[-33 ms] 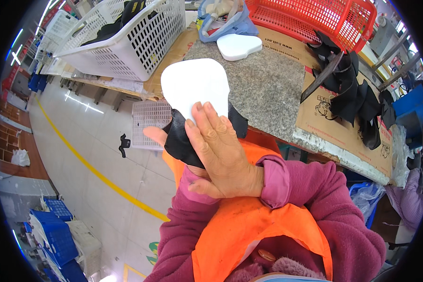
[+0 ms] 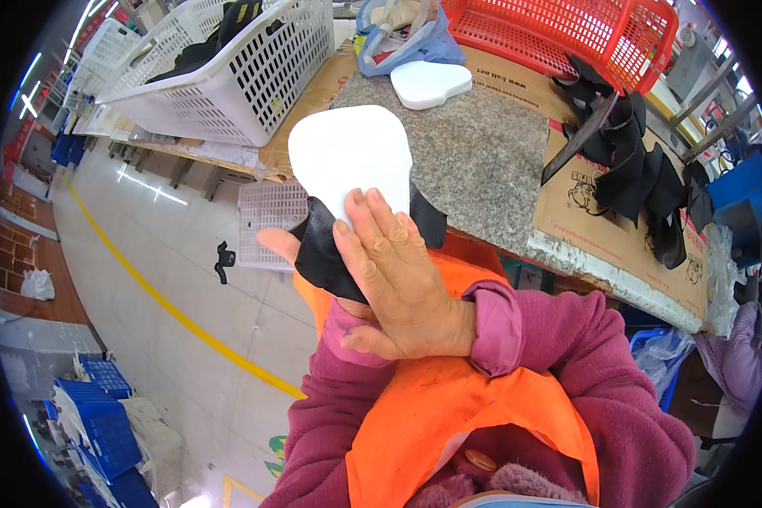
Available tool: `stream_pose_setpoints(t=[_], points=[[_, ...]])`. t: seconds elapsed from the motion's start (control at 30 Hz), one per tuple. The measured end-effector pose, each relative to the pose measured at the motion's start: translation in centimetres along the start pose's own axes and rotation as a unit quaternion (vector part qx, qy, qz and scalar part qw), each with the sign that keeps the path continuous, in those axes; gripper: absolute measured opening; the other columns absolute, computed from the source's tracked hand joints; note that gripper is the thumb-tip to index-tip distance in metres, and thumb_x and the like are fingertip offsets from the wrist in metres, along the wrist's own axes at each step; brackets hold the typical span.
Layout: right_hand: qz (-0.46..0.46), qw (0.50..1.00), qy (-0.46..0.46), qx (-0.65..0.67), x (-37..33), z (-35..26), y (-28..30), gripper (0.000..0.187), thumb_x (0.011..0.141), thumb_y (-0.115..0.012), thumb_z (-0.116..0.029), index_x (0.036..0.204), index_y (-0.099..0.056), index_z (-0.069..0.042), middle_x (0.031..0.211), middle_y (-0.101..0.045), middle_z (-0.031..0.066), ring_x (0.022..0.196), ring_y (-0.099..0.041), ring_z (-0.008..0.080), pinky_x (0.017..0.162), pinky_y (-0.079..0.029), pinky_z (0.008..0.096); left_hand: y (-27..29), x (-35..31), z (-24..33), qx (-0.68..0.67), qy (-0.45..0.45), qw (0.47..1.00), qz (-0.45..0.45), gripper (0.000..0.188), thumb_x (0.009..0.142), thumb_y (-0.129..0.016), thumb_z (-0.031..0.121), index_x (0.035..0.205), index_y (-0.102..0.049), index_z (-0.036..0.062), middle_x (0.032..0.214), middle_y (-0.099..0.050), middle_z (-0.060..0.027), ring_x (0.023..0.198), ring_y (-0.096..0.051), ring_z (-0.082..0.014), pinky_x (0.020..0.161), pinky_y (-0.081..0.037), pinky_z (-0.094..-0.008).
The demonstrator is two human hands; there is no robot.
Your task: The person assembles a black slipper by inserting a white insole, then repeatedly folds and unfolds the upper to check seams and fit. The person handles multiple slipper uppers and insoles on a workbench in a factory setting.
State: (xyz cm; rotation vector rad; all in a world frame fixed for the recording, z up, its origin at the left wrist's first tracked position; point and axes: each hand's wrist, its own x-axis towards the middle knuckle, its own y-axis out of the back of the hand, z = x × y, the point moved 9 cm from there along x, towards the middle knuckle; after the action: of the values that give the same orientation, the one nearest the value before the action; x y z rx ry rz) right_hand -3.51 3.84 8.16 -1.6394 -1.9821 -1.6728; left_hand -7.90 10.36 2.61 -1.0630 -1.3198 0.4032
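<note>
A white, rounded, paddle-shaped pad point(image 2: 347, 148) lies over a black flexible piece point(image 2: 326, 258), both held up in front of the orange apron. My right hand point(image 2: 402, 284) rests flat across the pad's narrow end and the black piece, its fingers stretched out. Beneath them is my left hand point(image 2: 277, 245); its thumb sticks out on the left, while its fingers are hidden under the black piece, which it holds up from below. A second white pad point(image 2: 430, 85) of similar shape sits on the grey speckled worktop point(image 2: 491, 169) beyond my hands.
A white perforated basket point(image 2: 237, 102) with black items stands back left. A blue bag point(image 2: 411, 52) and a red basket point(image 2: 559, 38) are at the back. Black pieces point(image 2: 631, 161) pile on cardboard at right, beside a metal blade-like strip point(image 2: 580, 140). Below the table edge sits a pale crate point(image 2: 262, 220).
The white pad and my right hand have shifted very slightly left and toward me. Otherwise everything stays in place.
</note>
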Motion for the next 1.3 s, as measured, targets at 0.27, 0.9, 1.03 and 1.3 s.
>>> stream_pose_setpoints(t=[0.27,0.9,1.03,1.3], points=[[-0.078,0.996,0.015,0.049,-2.4,-0.8,-0.9,0.081,0.088,-0.060,-0.046,0.143,-0.037,0.009,0.151,-0.029,0.0338,0.143,-0.026,0.0482,0.110,-0.029,0.0566,-0.4,0.8,1.0,-0.001,0.028,1.000,0.010,0.091,0.089,-0.042,0.074,0.150,-0.034,0.0062,0.150,-0.042,-0.0129,0.133,-0.044,-0.0295,0.114,-0.032,-0.0437],[0.209,0.792,-0.284,0.498,0.7,11.9,2.9,0.034,0.103,-0.052,-0.035,0.100,-0.053,-0.002,0.086,-0.056,0.0007,0.075,-0.049,0.0073,0.067,-0.045,0.0241,-1.0,2.1,-1.8,0.292,-0.022,0.922,0.252,0.062,0.103,-0.038,0.048,0.146,-0.036,0.0034,0.143,-0.048,-0.0165,0.125,-0.053,-0.0311,0.106,-0.044,-0.0450],[0.275,0.841,-0.273,0.377,0.6,11.6,4.0,0.030,0.102,-0.055,-0.031,0.089,-0.054,-0.003,0.077,-0.055,-0.0021,0.071,-0.047,0.0054,0.063,-0.042,0.0239,-0.5,1.4,-1.7,0.294,-0.053,0.917,0.266,0.055,0.105,-0.039,0.041,0.146,-0.036,0.0046,0.143,-0.047,-0.0154,0.125,-0.053,-0.0292,0.106,-0.044,-0.0435],[0.263,0.815,-0.269,0.441,0.1,12.0,1.7,0.027,0.104,-0.052,-0.026,0.089,-0.056,-0.004,0.078,-0.055,-0.0039,0.071,-0.047,0.0033,0.062,-0.042,0.0225,0.3,0.9,-1.6,0.331,-0.101,0.925,0.160,0.044,0.104,-0.039,0.026,0.145,-0.037,0.0087,0.142,-0.048,-0.0127,0.128,-0.051,-0.0259,0.107,-0.042,-0.0405]])
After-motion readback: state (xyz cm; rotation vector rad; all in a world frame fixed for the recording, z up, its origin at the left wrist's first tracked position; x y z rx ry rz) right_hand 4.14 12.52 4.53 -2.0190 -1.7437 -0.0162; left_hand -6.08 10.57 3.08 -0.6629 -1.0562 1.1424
